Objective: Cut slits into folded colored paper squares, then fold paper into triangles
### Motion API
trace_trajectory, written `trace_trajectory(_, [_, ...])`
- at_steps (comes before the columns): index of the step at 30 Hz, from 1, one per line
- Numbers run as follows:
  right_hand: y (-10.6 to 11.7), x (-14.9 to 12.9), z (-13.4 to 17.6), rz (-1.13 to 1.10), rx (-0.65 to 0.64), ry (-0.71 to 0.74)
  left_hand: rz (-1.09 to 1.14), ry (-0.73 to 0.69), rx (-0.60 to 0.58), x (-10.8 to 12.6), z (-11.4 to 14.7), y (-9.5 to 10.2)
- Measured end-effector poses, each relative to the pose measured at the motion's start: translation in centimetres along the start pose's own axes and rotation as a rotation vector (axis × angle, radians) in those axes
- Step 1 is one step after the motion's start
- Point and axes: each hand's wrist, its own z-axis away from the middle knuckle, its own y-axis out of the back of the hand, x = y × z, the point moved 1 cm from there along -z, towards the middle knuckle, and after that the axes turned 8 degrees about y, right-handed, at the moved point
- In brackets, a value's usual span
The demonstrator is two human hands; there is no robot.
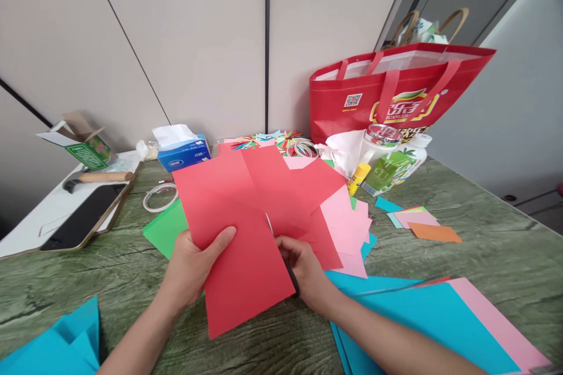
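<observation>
My left hand (193,263) grips a large sheet of red paper (246,281) by its left side, thumb on top. My right hand (303,269) is closed around the dark handle of a pair of scissors (292,279), mostly hidden by the paper and fingers. A sliver of blade shows in a slit running in from the sheet's lower right side. To the right of the slit, the cut part of the paper bends away. Behind and below the sheet lie pink paper pieces (345,228) and green paper (165,228).
Blue sheets (422,316) lie at the lower right, folded blue paper (61,343) at the lower left. A red bag (343,111), a green carton (389,173), a yellow glue stick (359,178), a tissue box (185,155), a tape roll (152,202) and a phone (83,217) stand or lie around.
</observation>
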Motion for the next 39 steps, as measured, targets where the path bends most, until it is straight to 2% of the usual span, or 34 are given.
trace_trajectory(19, [-0.06,0.24,0.05,0.003,-0.003,0.015,-0.029,0.046,0.007,0.11,0.39,-0.24])
trace_trajectory(26, [-0.17,0.09,-0.21,-0.018,0.02,0.128,-0.065,0.091,-0.066,0.36,0.61,-0.48])
trace_trajectory(39, [-0.25,0.02,-0.17,-0.021,0.033,0.105,-0.1,0.069,-0.067,0.38,0.66,-0.25])
